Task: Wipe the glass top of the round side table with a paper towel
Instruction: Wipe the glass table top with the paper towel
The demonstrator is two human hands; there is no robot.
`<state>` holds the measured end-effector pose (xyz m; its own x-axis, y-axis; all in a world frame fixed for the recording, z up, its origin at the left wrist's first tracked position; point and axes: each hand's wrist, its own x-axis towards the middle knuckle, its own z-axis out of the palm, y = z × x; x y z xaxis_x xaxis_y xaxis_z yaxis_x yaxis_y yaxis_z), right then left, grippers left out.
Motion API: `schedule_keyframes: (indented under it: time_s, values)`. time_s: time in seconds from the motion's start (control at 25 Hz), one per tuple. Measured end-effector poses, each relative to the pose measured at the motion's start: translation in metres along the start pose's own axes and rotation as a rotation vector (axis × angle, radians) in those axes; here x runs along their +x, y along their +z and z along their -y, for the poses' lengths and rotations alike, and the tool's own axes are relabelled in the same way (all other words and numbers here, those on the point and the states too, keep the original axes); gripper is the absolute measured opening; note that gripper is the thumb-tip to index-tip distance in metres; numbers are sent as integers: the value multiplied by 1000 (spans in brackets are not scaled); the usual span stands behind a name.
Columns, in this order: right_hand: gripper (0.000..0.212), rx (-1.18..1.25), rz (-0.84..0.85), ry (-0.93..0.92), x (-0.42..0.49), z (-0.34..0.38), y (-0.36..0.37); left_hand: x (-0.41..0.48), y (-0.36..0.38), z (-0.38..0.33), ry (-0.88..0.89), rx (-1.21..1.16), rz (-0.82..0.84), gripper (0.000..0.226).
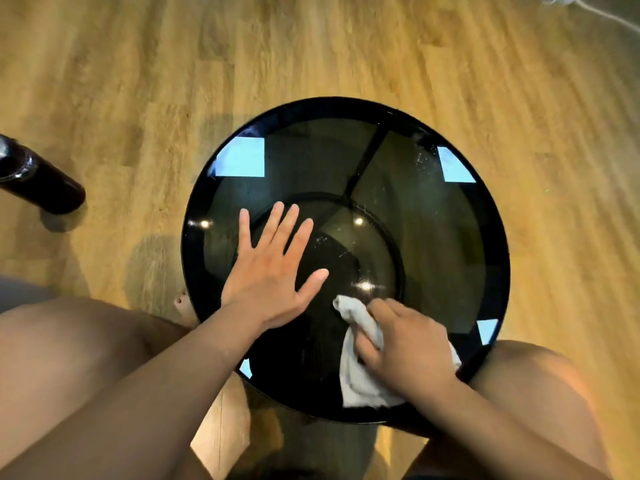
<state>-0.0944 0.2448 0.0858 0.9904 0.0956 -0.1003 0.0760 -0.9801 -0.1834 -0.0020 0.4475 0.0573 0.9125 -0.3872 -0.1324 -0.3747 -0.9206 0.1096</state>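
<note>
Right hand (408, 341) is clamped down on the towel (360, 372), fingers curled over a bunched white wad, pressing it onto the glass (433, 244) at the near edge of the table, a little right of centre. One corner of the towel pokes out ahead of the knuckles toward the middle; the rest trails back under the palm to the rim (498, 237).

Left hand (273, 268) holds nothing. It lies flat, fingers spread wide, palm on the glass just left of the towel, looking like a brace to steady the top.

So where are we? Wiping is under way, that much I'd call. The towel sits on the near part of the glass, and the patch around it reads dark and fairly even. But look further out: pale specks and smudges show near the centre, and a scatter of whitish marks sits by the far-right window reflection. Those look like leftover dirt, though glare makes it hard to be sure. My read is that the far half and the right side are yet to be covered, and the spot under the left palm will need a pass once that hand lifts.

The person sits with knees either side of the table; a dark bottle (38, 178) lies on the wooden floor (173, 64), well off to the left, out of play.
</note>
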Motion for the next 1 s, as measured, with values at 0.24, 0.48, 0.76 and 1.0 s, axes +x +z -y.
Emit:
schedule_keyframes:
  time_s: [0.24,0.48,0.76,1.0]
  values:
    - [30,-47,-70,115,107,-19,-1,1,4,1,9,-6,-43,78]
    - [42,-109,-43,83,215,-38,-9,5,6,3,-15,-36,-17,78]
    - [38,-76,122,-11,137,-30,-26,5,6,3,-19,-24,-8,78]
    - [33,-137,73,29,179,-26,-25,6,7,3,-18,-21,-23,77]
